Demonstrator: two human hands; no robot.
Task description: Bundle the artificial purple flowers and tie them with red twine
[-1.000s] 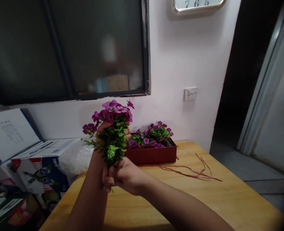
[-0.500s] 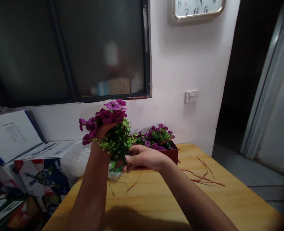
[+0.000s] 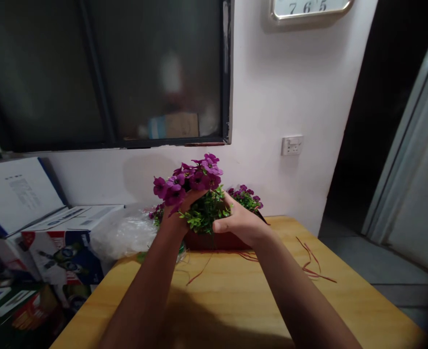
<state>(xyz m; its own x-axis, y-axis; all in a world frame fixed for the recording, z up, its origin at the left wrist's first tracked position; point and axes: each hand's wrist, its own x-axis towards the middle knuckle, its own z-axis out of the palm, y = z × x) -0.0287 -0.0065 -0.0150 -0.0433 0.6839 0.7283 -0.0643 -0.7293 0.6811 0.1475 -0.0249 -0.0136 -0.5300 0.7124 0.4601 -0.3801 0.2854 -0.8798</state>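
Dim rm, soft shadow on table [image 3: 232, 310], dark blurry R edge.

From here I'd call it a plain room in a home, perhaps a small workroom: wooden table [image 3: 236, 310] at my six o'clock, printed cartons [image 3: 68, 252] at eight, window [image 3: 156, 72] at eleven, wall clock [image 3: 310, 7] at one, wall socket [image 3: 292, 145] and doorway [image 3: 366, 140] near three.
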